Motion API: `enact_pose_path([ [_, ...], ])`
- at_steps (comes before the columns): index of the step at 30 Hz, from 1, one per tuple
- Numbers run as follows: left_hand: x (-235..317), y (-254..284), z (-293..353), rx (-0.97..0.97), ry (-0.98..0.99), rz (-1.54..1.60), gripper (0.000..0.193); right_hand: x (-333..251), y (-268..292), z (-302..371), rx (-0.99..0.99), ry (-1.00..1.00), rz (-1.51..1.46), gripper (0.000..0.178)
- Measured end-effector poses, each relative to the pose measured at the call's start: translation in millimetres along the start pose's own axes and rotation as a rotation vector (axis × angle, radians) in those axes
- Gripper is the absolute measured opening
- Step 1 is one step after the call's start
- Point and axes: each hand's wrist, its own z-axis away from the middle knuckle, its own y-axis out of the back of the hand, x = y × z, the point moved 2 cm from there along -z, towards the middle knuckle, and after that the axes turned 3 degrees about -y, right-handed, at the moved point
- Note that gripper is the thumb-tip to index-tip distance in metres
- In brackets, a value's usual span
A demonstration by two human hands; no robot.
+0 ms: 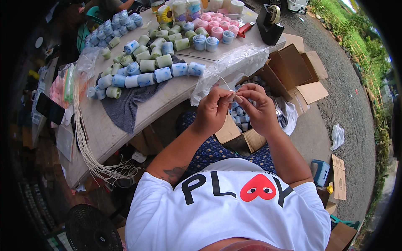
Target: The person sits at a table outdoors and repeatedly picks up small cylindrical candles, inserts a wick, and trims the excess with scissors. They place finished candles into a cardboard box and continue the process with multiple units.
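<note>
My left hand (pixel 212 111) and my right hand (pixel 258 109) meet in front of me, past the table's near edge. Both pinch a thin white wick (pixel 217 76) between thumb and fingertips; its loose end sticks out up and left toward the candles. What exactly lies between the fingertips is too small to make out. Closest on the table is a row of blue-and-white candles (pixel 163 75), partly on a dark grey cloth (pixel 129 107). Green candles (pixel 147 65) lie behind them. A bundle of long white wicks (pixel 81 133) hangs over the table's left edge.
Pink candles (pixel 217 32) stand far back near a black tape dispenser (pixel 270 26). Clear plastic (pixel 234 62) drapes over the table's right edge. Below my hands, an open carton (pixel 253 140) holds blue candles. Another open box (pixel 290 67) stands right. A black fan (pixel 91 229) is lower left.
</note>
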Motion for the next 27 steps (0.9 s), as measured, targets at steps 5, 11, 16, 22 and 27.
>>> enact_pose_path([
  [5, -1, 3, 0, 0.017, -0.088, -0.135, 0.005, -11, -2, 0, 0.047, 0.222, 0.223, 0.012],
  [11, 0, 13, -7, -0.169, -0.040, -0.185, 0.006, -13, 9, -3, 0.125, 0.345, 0.344, 0.017],
  [16, 16, 22, -17, -0.239, -0.076, -0.282, 0.006, -8, 14, -1, 0.006, 0.217, 0.383, 0.014],
  [22, 2, 22, -17, -0.188, 0.084, 0.047, 0.008, -14, 3, 0, -0.251, -0.114, -0.098, 0.009],
  [27, -5, 7, -2, -0.116, 0.349, 0.577, 0.011, -9, -2, 0, -0.286, -0.135, -0.264, 0.011],
])
